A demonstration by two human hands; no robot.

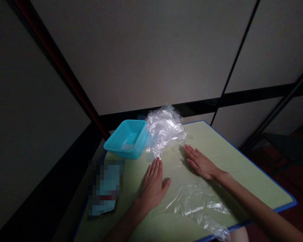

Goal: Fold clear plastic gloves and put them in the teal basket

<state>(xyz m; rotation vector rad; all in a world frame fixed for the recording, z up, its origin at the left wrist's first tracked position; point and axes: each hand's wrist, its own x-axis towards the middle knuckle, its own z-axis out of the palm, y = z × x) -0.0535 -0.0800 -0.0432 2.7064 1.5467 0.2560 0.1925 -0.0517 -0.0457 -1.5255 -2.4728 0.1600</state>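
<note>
A thin clear plastic bag (pixel 189 198) is spread over the table between my forearms, its crinkled lower end hanging over the near edge. My left hand (pixel 153 185) lies flat at its left side, fingers pointing away and thumb apart. Farther right, my right hand (pixel 199 163) is stretched out with its palm down, at the sheet's upper right. Neither hand grips anything. Beyond my fingertips sits a crumpled heap of clear plastic bags (pixel 165 127). Whether the spread bag joins that heap, I cannot tell.
Left of the heap stands a turquoise plastic basin (pixel 127 139). A blurred-out flat object (pixel 106 188) lies by the left edge. The pale green table (pixel 252 188) has a blue rim, and cabinet panels (pixel 154 57) rise behind it.
</note>
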